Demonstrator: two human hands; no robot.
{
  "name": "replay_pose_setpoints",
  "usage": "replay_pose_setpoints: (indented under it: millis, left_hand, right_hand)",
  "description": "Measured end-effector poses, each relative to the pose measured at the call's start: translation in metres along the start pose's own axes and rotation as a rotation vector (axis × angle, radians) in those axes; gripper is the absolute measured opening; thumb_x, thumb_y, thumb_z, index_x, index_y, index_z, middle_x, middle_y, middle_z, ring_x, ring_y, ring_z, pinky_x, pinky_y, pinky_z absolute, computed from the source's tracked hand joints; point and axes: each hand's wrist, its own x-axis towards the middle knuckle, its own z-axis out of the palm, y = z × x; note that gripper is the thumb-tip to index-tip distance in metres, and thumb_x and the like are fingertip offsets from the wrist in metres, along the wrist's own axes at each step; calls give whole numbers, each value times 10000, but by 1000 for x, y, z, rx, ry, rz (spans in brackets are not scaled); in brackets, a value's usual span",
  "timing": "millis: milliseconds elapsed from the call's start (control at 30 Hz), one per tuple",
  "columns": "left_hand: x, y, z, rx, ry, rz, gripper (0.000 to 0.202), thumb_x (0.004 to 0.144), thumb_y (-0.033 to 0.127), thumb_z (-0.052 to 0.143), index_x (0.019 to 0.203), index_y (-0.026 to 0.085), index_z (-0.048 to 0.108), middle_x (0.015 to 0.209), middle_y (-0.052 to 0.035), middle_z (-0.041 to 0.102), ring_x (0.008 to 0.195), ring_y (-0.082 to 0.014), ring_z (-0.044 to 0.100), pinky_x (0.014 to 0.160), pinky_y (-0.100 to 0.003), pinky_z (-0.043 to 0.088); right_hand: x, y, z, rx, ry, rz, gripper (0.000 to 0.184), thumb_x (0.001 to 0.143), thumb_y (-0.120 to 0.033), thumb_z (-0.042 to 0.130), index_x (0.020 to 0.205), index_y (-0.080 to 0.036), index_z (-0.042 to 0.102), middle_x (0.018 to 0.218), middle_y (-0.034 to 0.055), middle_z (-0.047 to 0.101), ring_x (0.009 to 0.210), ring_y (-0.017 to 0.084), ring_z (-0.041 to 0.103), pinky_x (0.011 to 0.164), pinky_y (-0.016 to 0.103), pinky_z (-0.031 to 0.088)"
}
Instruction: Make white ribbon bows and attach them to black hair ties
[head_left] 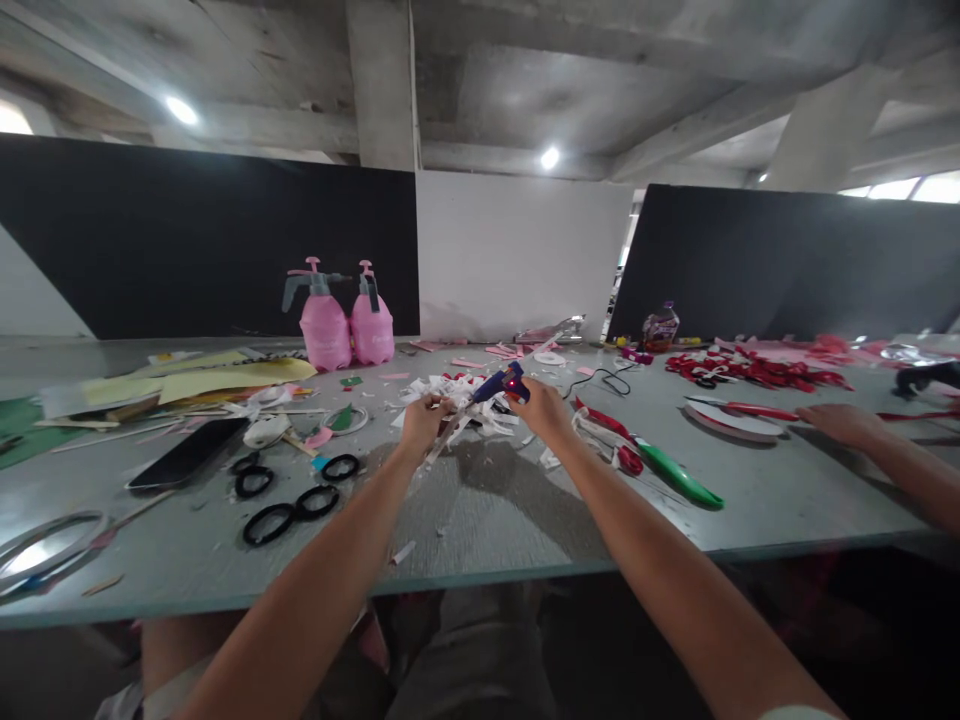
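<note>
My right hand (pixel 541 408) is closed around a blue glue gun (pixel 499 384) whose red light is on; its nozzle points left toward my left hand. My left hand (pixel 421 422) is closed on a thin white stick or strip (pixel 448 437) held just above the grey table (pixel 480 520). A heap of white paper scraps (pixel 450 392) lies right behind both hands. The glue gun's black cord (pixel 600 380) trails off to the right.
Two pink spray bottles (pixel 346 320) stand at the back. Black scissors (pixel 289 512) and a dark phone (pixel 187 452) lie left of my arm. A green-handled tool (pixel 679 474) and red ribbons (pixel 750 368) lie to the right, where another person's hand (pixel 844 422) rests.
</note>
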Motion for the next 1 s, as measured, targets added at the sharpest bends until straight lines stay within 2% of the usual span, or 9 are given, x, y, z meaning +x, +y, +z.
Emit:
replay_pose_setpoints:
  millis: [267,467,667,1000]
  left_hand:
    - [0,-2,1,17,-5,55,240,700,323,657,849,144,597,647,-15,645,472,-146,618,470,-250,485]
    - [0,-2,1,30,-19,48,242,701,315,658,862,154,576,644,-13,643,482,-142,616,469,-243,478]
    - [0,-3,-1,44,-32,52,238,715,319,651,863,149,573,690,-19,632,490,-136,617,455,-235,478]
    - [-2,0,0,52,-28,70,193,753,294,624,846,163,516,654,23,563,518,-138,623,468,-266,519]
  right_hand:
    - [-1,-4,2,-20,-14,-3,261,824,-370,579,959,-154,637,921,123,699,851,236,639,734,291,418]
    - [-1,-3,0,-23,-35,-1,251,831,-370,583,955,-160,641,934,125,700,876,236,641,737,285,427]
    - [-1,-2,-1,-10,-62,-1,298,850,-375,578,1036,-148,631,950,138,698,897,252,649,736,291,434]
    - [0,0,-1,-28,-47,-18,287,863,-370,569,1033,-146,625,983,132,696,894,245,648,745,295,434]
